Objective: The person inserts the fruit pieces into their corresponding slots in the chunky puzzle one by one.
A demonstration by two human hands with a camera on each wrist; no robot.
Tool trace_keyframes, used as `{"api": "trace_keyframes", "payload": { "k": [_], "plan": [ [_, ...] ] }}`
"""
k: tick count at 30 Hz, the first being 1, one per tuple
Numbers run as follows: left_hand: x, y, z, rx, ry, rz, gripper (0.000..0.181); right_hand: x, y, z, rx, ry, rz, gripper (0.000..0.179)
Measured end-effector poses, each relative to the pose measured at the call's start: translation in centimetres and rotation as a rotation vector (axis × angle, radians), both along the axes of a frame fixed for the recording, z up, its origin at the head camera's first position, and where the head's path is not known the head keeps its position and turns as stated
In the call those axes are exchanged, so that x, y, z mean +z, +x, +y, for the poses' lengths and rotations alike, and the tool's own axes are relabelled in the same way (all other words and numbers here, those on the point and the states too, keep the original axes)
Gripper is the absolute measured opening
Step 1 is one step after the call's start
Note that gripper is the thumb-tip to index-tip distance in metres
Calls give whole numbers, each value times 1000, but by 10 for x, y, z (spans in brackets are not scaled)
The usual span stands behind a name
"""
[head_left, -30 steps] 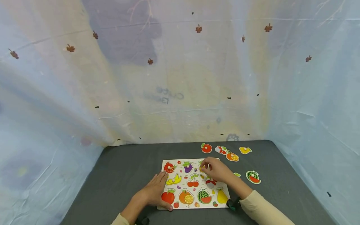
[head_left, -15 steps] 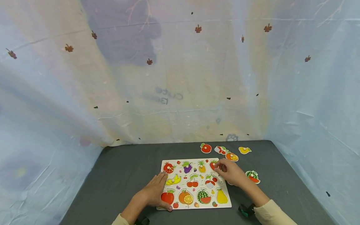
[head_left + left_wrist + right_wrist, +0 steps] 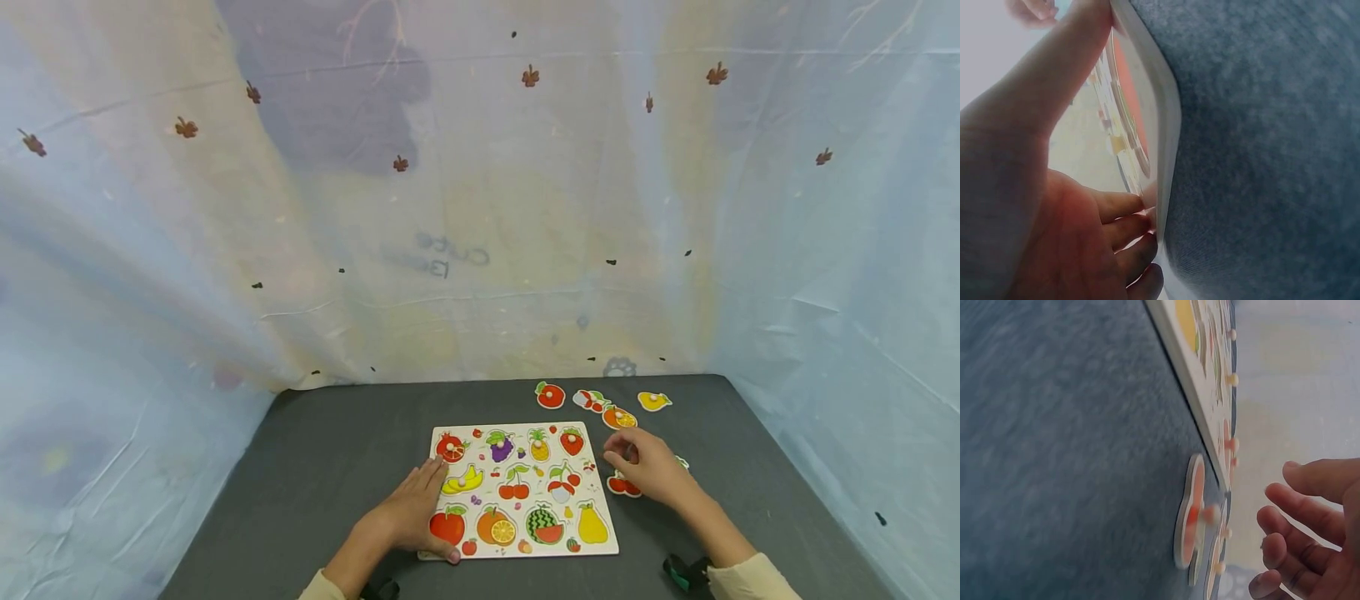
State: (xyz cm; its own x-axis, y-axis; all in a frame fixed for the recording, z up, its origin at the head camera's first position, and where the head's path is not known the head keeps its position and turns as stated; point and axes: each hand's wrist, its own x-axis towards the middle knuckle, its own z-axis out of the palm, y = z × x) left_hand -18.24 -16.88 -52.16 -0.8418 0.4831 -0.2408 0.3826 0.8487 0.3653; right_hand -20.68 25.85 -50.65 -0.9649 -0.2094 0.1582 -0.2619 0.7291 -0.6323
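A white fruit puzzle board [image 3: 531, 550] lies on the dark table. My left hand [image 3: 412, 504] rests along its left edge, fingers extended and thumb at the near corner; the left wrist view shows the fingertips at the board's rim [image 3: 1169, 125]. Just off the board's right side, my right hand [image 3: 648, 467] hovers with loosely bent fingers, holding nothing. Below it lies a red cherry piece [image 3: 624, 486], partly covered by the hand; the right wrist view shows a red piece [image 3: 1190, 515] with its knob. A strawberry piece [image 3: 572, 442] and a pineapple piece [image 3: 538, 446] sit in the top row.
Behind the board lie a red fruit piece [image 3: 551, 395], a red-and-white piece with a leaf [image 3: 591, 401], an orange piece [image 3: 619, 417] and a yellow pear piece [image 3: 655, 402]. Another piece [image 3: 682, 462] peeks out behind the right hand. A patterned curtain [image 3: 480, 208] surrounds the table.
My right hand has moved rightward from the pineapple, past the strawberry, to the cherry piece beside the board. The pineapple and strawberry are now uncovered. My left hand has stayed put.
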Motion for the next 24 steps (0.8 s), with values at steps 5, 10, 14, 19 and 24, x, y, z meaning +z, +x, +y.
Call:
{"api": "trace_keyframes", "payload": {
  "k": [5, 10, 14, 19, 24],
  "plan": [
    [1, 1, 1, 13, -2, -1, 137, -4, 4, 11, -6, 26, -1, 8],
    [-4, 0, -2, 7, 29, -4, 138, -11, 6, 19, 4, 57, -12, 9],
    [-6, 0, -2, 9, 27, -5, 137, -15, 8, 21, 13, 75, -42, 10],
    [-2, 1, -1, 9, 19, -12, 137, -16, 10, 21, 17, 85, -68, 10],
    [-2, 0, 0, 8, 14, -10, 137, -20, 9, 23, 29, 95, -73, 11]
  ]
}}
